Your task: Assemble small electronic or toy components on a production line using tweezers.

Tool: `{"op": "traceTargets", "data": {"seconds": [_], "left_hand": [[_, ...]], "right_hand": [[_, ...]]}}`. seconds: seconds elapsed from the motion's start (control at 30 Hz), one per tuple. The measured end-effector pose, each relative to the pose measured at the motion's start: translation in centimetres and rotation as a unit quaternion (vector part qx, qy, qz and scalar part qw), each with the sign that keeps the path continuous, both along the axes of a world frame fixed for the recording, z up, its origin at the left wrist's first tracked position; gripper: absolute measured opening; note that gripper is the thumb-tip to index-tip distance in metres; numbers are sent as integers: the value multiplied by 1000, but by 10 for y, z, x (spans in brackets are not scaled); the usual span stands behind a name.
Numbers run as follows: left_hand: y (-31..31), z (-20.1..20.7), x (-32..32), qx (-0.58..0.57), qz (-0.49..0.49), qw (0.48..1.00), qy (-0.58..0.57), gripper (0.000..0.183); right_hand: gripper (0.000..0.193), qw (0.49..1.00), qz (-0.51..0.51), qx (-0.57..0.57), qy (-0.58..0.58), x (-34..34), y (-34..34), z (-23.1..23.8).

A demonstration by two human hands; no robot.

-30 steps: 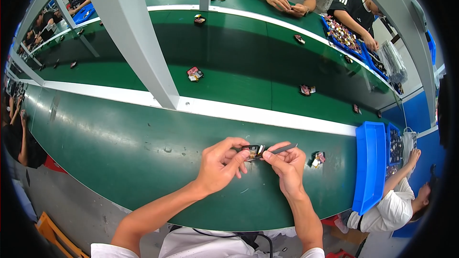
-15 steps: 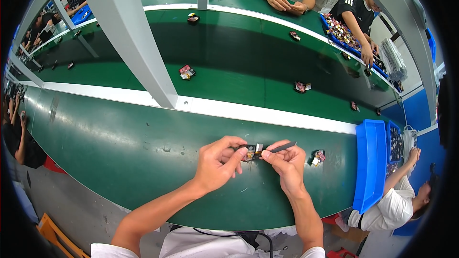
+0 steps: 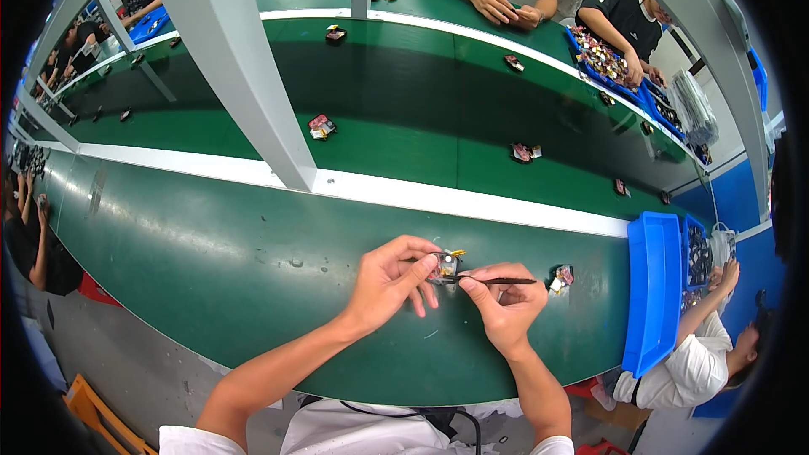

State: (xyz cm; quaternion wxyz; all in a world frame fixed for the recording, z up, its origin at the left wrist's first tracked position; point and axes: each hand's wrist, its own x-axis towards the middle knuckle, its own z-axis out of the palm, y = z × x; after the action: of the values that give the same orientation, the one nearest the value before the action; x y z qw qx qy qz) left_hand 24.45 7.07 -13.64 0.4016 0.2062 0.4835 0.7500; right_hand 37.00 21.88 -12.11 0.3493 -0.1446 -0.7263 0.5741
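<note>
Between the thumb and fingers of my left hand (image 3: 392, 282) is a small electronic module (image 3: 447, 264) with a dark casing, held just above the green table. A yellow strip sticks out from its far edge. My right hand (image 3: 506, 310) pinches slim black tweezers (image 3: 512, 281), lying nearly level. Their working end meets the module's near right side; the exact contact is too small to make out. On the table to the right of my right hand lies another small module (image 3: 560, 279) with pale and reddish parts.
An upright blue tray (image 3: 653, 295) stands at the table's right end, beside a person in white. Beyond a white rail (image 3: 455, 201) runs a green conveyor belt (image 3: 413, 147) carrying several modules. A grey post (image 3: 227, 67) rises at the left. Other people work across the belt.
My right hand has turned the tweezers from slanting to nearly level. The module has tilted; a yellow strip shows where a pale one stood. Modules on the belt have shifted slightly left.
</note>
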Motion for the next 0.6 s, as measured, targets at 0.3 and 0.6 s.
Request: {"op": "traceTargets", "data": {"seconds": [0.3, 0.6], "left_hand": [[11, 1, 5, -9, 8, 1000, -2, 27], [19, 2, 9, -7, 1, 1000, 13, 29]], "right_hand": [[14, 994, -4, 113, 12, 5, 7, -1], [14, 996, -17, 90, 13, 11, 13, -1]]}}
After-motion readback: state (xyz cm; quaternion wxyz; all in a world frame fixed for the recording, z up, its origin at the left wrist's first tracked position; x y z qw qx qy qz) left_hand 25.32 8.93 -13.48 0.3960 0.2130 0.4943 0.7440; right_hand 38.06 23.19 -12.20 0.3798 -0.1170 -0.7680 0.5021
